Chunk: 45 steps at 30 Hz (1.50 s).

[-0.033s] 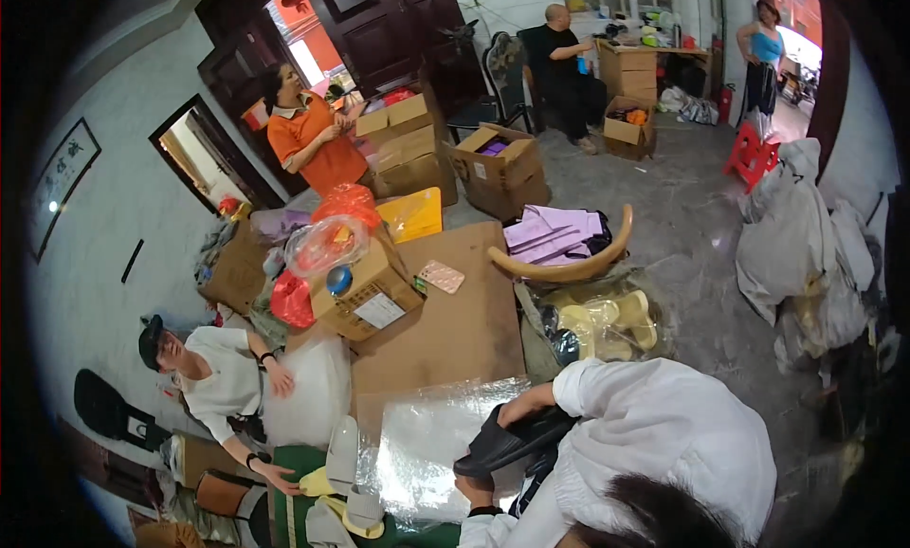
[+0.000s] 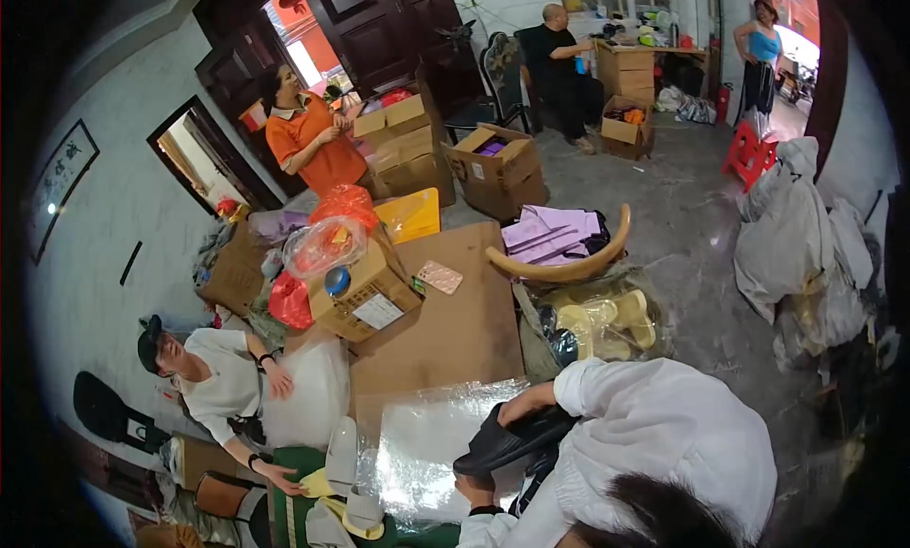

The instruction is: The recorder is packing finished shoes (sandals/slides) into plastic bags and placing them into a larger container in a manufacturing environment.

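Cluttered packing room; cardboard tabletop [image 2: 455, 330], clear wrap [image 2: 427, 444] at near end. Head view: own hands out of frame, state not shown. White-shirted co-worker [image 2: 664, 425] grips black shoe [image 2: 507, 441] over wrap. Shoe likely light, soft, bendy; hold at heel or opening.

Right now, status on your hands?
Left hand at black bag lower edge, grip unclear. Right hand hidden behind bag. Bag over clear plastic sheet; pale slippers beside.
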Available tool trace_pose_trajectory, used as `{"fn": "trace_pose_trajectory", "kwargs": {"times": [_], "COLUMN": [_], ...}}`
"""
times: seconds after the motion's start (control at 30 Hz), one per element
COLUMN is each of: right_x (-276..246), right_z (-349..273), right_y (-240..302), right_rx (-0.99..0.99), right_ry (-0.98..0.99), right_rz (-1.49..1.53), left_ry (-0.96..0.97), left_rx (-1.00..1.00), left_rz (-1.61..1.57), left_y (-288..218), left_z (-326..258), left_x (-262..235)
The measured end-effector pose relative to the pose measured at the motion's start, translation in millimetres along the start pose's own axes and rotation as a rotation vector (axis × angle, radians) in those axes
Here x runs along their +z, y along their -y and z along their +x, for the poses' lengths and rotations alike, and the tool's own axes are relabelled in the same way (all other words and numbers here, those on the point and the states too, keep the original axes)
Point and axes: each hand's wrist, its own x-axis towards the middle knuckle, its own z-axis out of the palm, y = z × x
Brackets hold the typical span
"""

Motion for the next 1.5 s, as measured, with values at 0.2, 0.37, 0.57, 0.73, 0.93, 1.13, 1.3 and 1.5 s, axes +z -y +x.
{"fn": "trace_pose_trajectory", "kwargs": {"times": [0.2,0.37,0.57,0.73,0.93,1.13,1.3,1.5], "right_x": [-9,-19,-9,6,9,-6,8,47], "right_z": [-21,-13,3,12,20,29,26,12], "right_y": [3,11,17,20,17,12,2,9], "right_rx": [-0.134,-0.180,-0.115,-0.054,-0.126,-0.417,-0.585,-0.740], "right_ry": [-0.067,-0.003,0.308,0.439,0.432,-0.143,-0.493,-0.418], "right_rz": [-0.013,-0.118,-0.118,-0.045,0.015,-0.751,-0.988,-1.343], "left_ry": [0.040,-0.138,-0.218,-0.243,-0.179,-0.277,-0.219,-0.161], "left_rx": [0.032,0.020,-0.082,-0.052,-0.192,0.007,-0.141,-0.206], "left_rz": [0.479,0.315,0.161,0.317,0.129,0.066,0.015,0.165], "left_y": [-40,-32,-17,-23,-40,-57,-64,-95], "left_z": [-1,2,15,29,35,30,33,36], "left_x": [-18,-33,-54,-62,-73,-90,-100,-108]}}
